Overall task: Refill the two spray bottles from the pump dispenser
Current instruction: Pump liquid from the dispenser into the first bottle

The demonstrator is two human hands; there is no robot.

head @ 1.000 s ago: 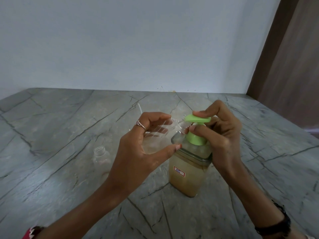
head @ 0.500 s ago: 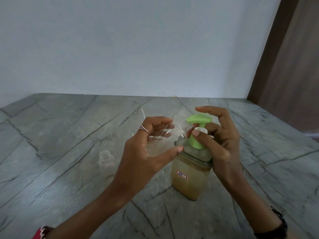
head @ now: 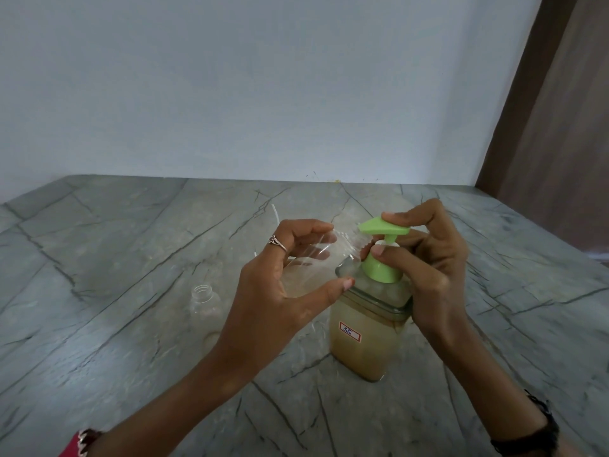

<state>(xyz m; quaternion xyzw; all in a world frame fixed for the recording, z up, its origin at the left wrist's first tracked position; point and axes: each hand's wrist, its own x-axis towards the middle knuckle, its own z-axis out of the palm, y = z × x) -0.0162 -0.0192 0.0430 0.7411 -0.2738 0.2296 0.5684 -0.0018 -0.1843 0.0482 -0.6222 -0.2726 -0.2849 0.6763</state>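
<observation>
A square clear pump dispenser [head: 362,344] with tan liquid and a light green pump head [head: 384,227] stands on the grey stone counter [head: 115,252]. My right hand [head: 431,268] curls round the pump, forefinger on top of the head, thumb at its neck. My left hand [head: 280,291] grips a clear empty spray bottle [head: 313,262] tilted on its side, its open mouth under the pump's spout. A second clear bottle [head: 206,308], uncapped, stands upright to the left.
A thin white tube [head: 275,214] shows just behind my left hand. A pale wall closes the counter at the back, and a brown panel [head: 560,127] rises at the right. Bare counter lies to the left and in front.
The green pump head has risen from its pressed-down position, with my right forefinger still on it. My left hand keeps the tilted bottle at the spout.
</observation>
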